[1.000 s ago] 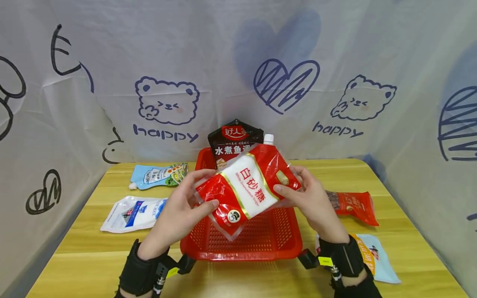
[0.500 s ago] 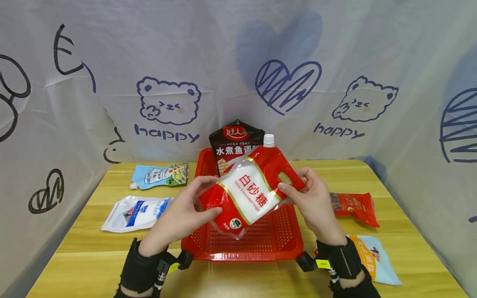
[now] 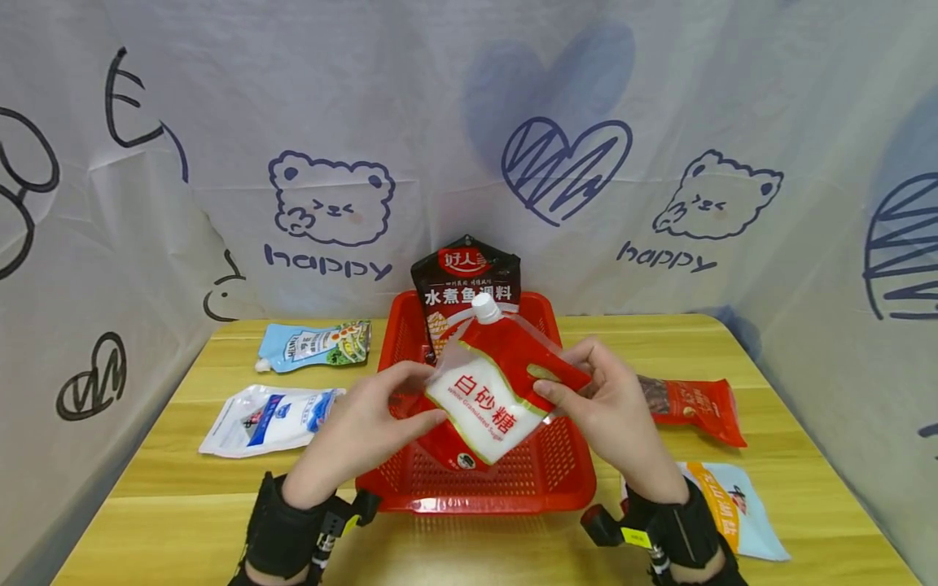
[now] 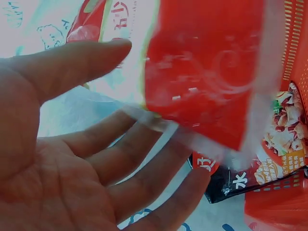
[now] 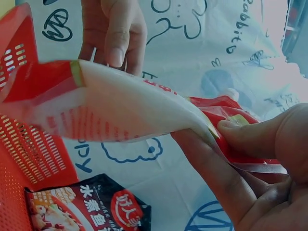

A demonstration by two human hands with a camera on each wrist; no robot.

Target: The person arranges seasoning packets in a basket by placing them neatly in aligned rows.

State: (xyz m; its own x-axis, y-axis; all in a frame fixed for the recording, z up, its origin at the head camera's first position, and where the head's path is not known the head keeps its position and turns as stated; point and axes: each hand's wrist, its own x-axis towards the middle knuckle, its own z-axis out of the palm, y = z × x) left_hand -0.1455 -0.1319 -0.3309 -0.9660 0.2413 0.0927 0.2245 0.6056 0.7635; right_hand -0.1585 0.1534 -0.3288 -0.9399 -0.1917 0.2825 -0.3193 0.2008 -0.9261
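Note:
A red and white pouch of granulated sugar with a white screw cap hangs tilted over a red plastic basket. My right hand pinches the pouch's right end, thumb on the front and fingers beneath, as the right wrist view also shows. At the pouch's left edge is my left hand. Its thumb overlaps the front of the pouch, while the other fingers spread fairly straight by its edge. In the basket's back end a black seasoning packet leans upright.
On the wooden table, a light blue Heinz pouch and a white and blue bag lie left of the basket. Right of it are a red packet and a light blue and orange bag, partly behind my right wrist.
The sugar pouch has come down and turned, its cap shifting left and lower, so more of the black packet shows. Both hands stay beside it; the left thumb has moved slightly right.

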